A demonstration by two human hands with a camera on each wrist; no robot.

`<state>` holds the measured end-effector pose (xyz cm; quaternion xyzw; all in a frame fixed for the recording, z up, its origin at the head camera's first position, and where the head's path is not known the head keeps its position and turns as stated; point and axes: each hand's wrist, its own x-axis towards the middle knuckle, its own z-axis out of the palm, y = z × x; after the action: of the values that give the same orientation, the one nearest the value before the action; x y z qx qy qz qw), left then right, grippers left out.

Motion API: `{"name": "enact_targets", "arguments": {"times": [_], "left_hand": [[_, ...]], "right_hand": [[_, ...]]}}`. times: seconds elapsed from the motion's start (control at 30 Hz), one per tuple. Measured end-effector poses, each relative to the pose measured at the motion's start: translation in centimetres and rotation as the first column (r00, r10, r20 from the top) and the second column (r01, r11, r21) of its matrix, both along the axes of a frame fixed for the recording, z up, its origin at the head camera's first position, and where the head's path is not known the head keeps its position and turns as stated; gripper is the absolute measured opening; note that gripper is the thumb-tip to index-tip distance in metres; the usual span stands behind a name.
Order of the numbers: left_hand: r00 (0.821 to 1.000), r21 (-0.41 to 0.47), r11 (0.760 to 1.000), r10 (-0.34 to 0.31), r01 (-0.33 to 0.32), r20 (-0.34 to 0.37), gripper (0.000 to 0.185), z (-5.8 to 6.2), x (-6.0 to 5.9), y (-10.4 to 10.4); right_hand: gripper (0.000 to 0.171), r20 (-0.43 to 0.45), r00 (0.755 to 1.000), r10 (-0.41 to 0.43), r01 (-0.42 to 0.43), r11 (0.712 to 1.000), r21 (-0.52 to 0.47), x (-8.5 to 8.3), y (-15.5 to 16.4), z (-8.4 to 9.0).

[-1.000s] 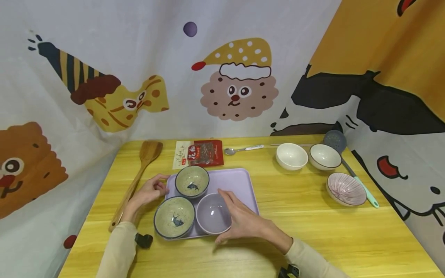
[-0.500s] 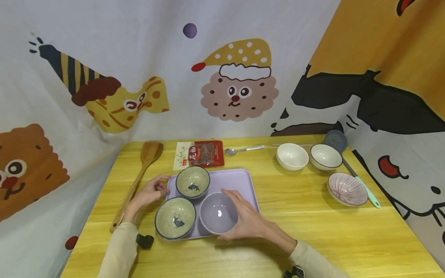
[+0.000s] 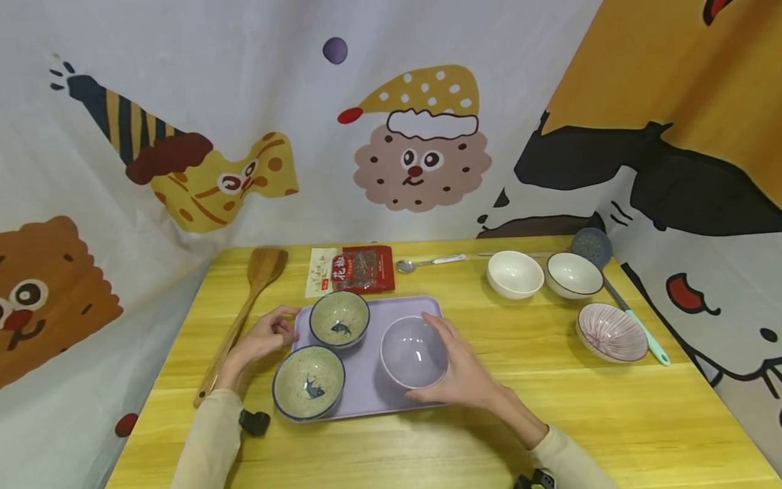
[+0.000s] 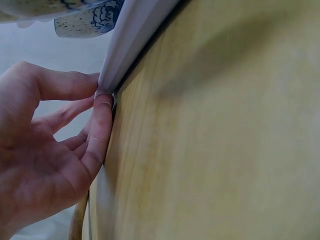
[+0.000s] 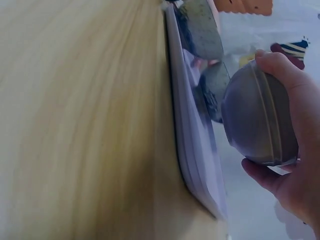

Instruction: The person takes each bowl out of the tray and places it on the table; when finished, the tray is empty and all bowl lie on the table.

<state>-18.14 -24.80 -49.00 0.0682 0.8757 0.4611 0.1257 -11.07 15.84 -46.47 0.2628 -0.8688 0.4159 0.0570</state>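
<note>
My right hand (image 3: 461,370) grips a plain lilac bowl (image 3: 411,356) by its rim, thumb on the near side and fingers on the far side. In the right wrist view this bowl (image 5: 255,117) hangs above the lilac tray (image 5: 195,145). On the left of the tray (image 3: 373,404) stand two speckled green bowls with blue fish inside, one at the back (image 3: 339,318) and one at the front (image 3: 308,384). With thumb and fingers my left hand (image 3: 265,338) pinches the tray's left edge; the left wrist view shows the fingertips (image 4: 102,107) at that rim.
A wooden spatula (image 3: 244,312) lies left of my left arm. Behind the tray are a red spice packet (image 3: 360,269) and a spoon (image 3: 430,263). At the right stand a white bowl (image 3: 515,275), a dark-rimmed bowl (image 3: 573,275), a striped bowl (image 3: 611,333) and a skimmer (image 3: 641,333).
My right hand has lifted the lilac bowl from beside the front fish bowl and carried it right and back over the tray. The left hand stays at the tray's edge.
</note>
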Motion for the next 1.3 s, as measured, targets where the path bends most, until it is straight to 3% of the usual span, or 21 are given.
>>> {"name": "enact_targets", "arguments": {"times": [0.4,0.6,0.9,1.3], "left_hand": [[1.0,-0.024,1.0,-0.002,0.002,-0.01,0.053,0.2,0.1,0.1],[1.0,-0.022,1.0,0.0,0.0,-0.005,0.054,0.2,0.1,0.2],[1.0,-0.035,0.999,0.003,-0.004,-0.007,0.053,0.1,0.1,0.2],[1.0,-0.027,1.0,-0.001,0.001,-0.003,0.054,-0.1,0.0,0.0]], "right_hand": [[0.126,-0.039,0.987,-0.156,0.156,0.988,-0.013,0.2,4.2,1.0],[0.127,-0.076,0.966,-0.245,0.246,0.969,-0.005,0.2,6.6,1.0],[0.123,-0.033,0.923,-0.384,0.385,0.923,0.005,0.7,9.8,0.5],[0.123,-0.052,0.826,-0.562,0.564,0.823,0.072,1.0,13.5,-0.6]]}}
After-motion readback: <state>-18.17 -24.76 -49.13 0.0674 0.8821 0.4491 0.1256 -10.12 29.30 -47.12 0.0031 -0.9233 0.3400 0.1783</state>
